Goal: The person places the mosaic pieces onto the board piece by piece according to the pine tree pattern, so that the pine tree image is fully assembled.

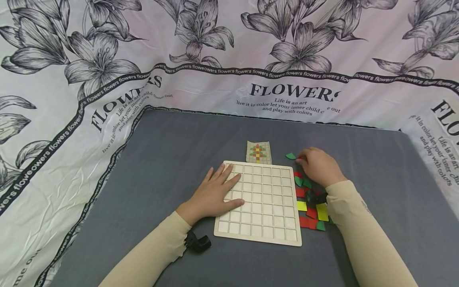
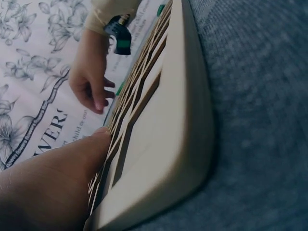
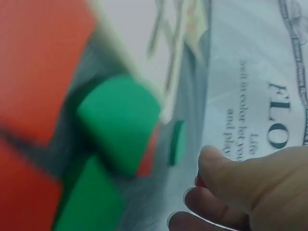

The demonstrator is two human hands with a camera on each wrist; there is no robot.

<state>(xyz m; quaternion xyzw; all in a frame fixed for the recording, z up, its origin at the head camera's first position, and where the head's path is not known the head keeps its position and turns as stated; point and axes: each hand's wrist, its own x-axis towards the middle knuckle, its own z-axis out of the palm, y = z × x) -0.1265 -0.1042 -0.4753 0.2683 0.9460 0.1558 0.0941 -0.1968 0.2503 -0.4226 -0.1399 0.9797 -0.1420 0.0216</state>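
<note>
A pale wooden grid board (image 1: pixel 257 235) lies on the grey tabletop. My left hand (image 1: pixel 211 197) rests on its left side with the fingers spread. At the board's upper right corner, my right hand (image 1: pixel 320 165) pinches a small red piece (image 3: pixel 199 182) between thumb and fingers; most of that piece is hidden. Just left of those fingertips lies a green quarter-round piece (image 1: pixel 290 156). Along the board's right edge are several loose pieces, among them a red square (image 1: pixel 312 213), a yellow square (image 1: pixel 322 212) and a green piece (image 1: pixel 320 226), partly under the right wrist.
A small pattern card (image 1: pixel 259 152) with a coloured tree-like design lies against the board's far edge. A black wrist camera (image 1: pixel 198 242) is strapped to the left wrist. White flower-printed cloth (image 1: pixel 215 91) rises behind the grey tabletop (image 1: pixel 161 159) and on its left.
</note>
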